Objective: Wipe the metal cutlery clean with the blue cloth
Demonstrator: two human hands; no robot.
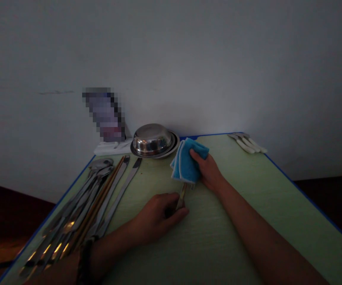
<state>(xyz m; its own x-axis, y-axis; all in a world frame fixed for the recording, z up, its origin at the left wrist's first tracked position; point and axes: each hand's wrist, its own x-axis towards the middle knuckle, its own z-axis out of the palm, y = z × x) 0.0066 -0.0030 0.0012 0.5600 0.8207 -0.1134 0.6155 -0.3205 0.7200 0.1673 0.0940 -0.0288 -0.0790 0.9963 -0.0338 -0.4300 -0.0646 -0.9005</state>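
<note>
My left hand [164,215] is closed in a pinch on the lower end of a piece of cutlery with a flat metal handle [181,197]. Its upper end is hidden inside a folded blue cloth [188,163] with white edging, so its kind cannot be made out. Over the middle of the table, my right hand [208,171] grips this cloth, thumb on the near face, wrapped around the cutlery's top. Left of my left hand lie table knives [122,190], wooden chopsticks [105,194] and several metal spoons [101,171], side by side.
Upturned steel bowls [153,139] stand at the table's back edge, by a white packet [111,148] and a blurred upright screen [105,114]. White-handled cutlery [249,144] lies at the back right corner. Behind the blue-edged green table [277,206] rises a wall [218,71].
</note>
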